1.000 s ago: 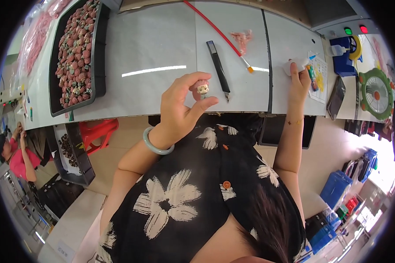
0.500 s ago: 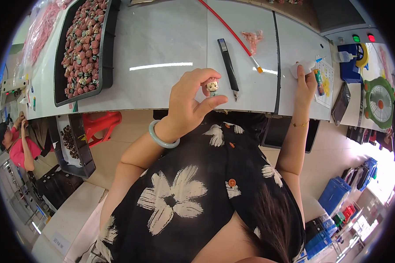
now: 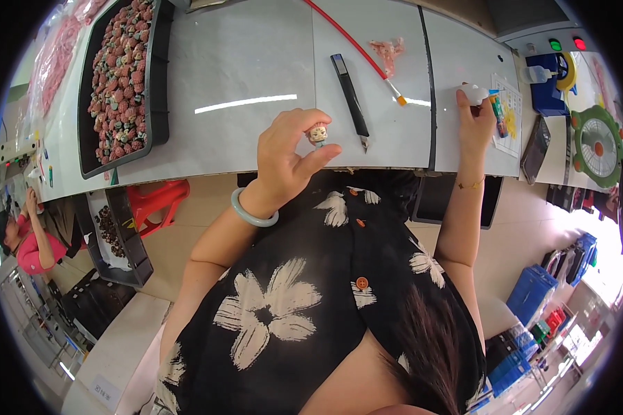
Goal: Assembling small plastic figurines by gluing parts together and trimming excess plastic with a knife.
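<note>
Between the thumb and fingers of my left hand is a small figurine with pink hair, a pale face and a blue-green lower part, held upright above the table's front edge. My right hand grips a small white squeeze bottle with a blue tip, over the right side of the table. Just beside that hand lies a colourful tube on a printed sheet. A black utility knife and a red-handled brush lie between my hands.
A black tray full of pink-haired figurine pieces stands at the left. A crumpled pink scrap lies beyond the brush. At the right are a blue holder, a dark phone and a green fan. Another person sits far left.
The whole view has shifted slightly. In my left hand the figurine has turned a little. My right fingers have shifted around the white bottle, which now shows between thumb and fingertips.
</note>
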Demonstrator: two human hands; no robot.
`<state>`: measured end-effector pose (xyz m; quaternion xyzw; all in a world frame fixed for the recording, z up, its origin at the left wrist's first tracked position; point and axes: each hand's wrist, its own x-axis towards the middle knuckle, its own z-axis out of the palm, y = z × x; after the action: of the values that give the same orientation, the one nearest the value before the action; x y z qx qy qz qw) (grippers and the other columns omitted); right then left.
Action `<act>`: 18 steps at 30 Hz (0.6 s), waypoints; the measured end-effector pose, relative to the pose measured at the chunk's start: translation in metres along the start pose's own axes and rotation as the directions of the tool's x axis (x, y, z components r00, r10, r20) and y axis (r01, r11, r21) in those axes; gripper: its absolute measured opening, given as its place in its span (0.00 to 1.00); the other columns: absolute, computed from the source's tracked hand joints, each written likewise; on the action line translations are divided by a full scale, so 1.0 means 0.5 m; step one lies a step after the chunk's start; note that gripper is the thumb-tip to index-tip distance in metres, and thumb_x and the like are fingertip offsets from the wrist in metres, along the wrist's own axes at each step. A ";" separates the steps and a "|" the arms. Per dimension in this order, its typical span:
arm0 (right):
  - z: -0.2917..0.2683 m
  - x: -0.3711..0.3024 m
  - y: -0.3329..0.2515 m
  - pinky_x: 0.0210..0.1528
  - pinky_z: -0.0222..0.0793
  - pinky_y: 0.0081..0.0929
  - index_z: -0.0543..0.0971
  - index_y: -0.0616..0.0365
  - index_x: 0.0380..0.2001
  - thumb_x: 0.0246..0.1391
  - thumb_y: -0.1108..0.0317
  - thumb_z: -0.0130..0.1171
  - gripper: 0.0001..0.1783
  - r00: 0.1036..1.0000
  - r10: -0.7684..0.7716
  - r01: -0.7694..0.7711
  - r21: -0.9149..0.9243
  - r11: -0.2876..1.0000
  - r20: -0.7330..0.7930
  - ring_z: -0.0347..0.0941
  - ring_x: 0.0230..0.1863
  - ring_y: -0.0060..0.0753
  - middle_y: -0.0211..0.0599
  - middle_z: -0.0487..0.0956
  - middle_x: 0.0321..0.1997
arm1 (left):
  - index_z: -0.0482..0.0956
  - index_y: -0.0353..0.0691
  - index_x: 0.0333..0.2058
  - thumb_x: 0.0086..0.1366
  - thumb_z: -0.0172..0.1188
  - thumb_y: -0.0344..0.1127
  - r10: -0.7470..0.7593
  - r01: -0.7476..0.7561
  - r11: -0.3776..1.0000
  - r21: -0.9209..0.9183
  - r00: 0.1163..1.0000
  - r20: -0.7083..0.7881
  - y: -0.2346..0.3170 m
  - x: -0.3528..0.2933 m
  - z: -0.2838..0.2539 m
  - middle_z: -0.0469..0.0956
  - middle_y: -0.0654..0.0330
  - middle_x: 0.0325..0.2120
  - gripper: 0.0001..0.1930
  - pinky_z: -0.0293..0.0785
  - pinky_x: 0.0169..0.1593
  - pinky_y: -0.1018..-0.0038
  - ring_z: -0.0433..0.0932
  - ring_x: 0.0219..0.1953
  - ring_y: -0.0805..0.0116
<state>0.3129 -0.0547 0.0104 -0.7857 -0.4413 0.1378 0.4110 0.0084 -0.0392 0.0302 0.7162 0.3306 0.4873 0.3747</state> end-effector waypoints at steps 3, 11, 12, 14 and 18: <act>-0.001 0.001 0.011 0.33 0.63 0.14 0.73 0.61 0.41 0.46 0.61 0.61 0.20 0.999 -0.008 0.010 -0.047 0.999 0.048 0.66 0.32 0.17 0.31 0.73 0.32 | 0.72 0.37 0.32 0.46 0.65 0.34 -0.015 0.015 1.000 0.006 1.000 -0.004 -0.005 -0.006 -0.002 0.71 0.60 0.22 0.15 0.64 0.28 0.77 0.67 0.23 0.69; 0.007 -0.056 -0.012 0.36 0.63 0.22 0.66 0.64 0.36 0.47 0.75 0.54 0.12 0.651 -0.626 0.649 -0.114 0.752 -0.429 0.63 0.35 0.25 0.39 0.67 0.35 | 0.72 0.37 0.32 0.46 0.66 0.37 -0.013 0.013 0.999 0.047 1.000 0.017 -0.064 -0.027 -0.002 0.72 0.60 0.22 0.16 0.66 0.28 0.78 0.69 0.23 0.68; 0.030 -0.073 -0.031 0.36 0.62 0.21 0.67 0.64 0.36 0.46 0.75 0.54 0.12 0.696 -0.668 0.662 -0.123 0.739 -0.264 0.63 0.35 0.25 0.39 0.68 0.35 | 0.73 0.37 0.32 0.46 0.65 0.38 -0.029 0.027 0.996 0.091 0.999 0.019 -0.075 -0.041 -0.007 0.72 0.60 0.22 0.16 0.66 0.28 0.78 0.70 0.23 0.68; 0.071 -0.106 -0.095 0.30 0.61 0.17 0.73 0.61 0.28 0.43 0.72 0.58 0.08 0.804 -0.589 0.585 -0.074 0.808 -0.081 0.64 0.26 0.21 0.33 0.70 0.25 | 0.73 0.38 0.31 0.47 0.65 0.38 -0.051 0.047 0.994 0.101 0.998 0.041 -0.093 -0.050 -0.002 0.72 0.61 0.21 0.16 0.67 0.27 0.78 0.70 0.23 0.68; 0.133 -0.146 -0.139 0.22 0.58 0.16 0.75 0.58 0.24 0.42 0.66 0.62 0.08 0.899 -0.375 0.384 0.005 0.923 0.224 0.61 0.16 0.20 0.27 0.66 0.14 | 0.73 0.39 0.30 0.46 0.66 0.39 -0.049 0.043 0.994 0.098 0.997 0.056 -0.109 -0.062 0.002 0.72 0.62 0.19 0.15 0.67 0.26 0.78 0.70 0.21 0.69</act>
<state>0.1923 -0.0598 0.0115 -0.6724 -0.6314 0.1328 0.3626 -0.0062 -0.0383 -0.0307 0.7394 0.3593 0.4410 0.3601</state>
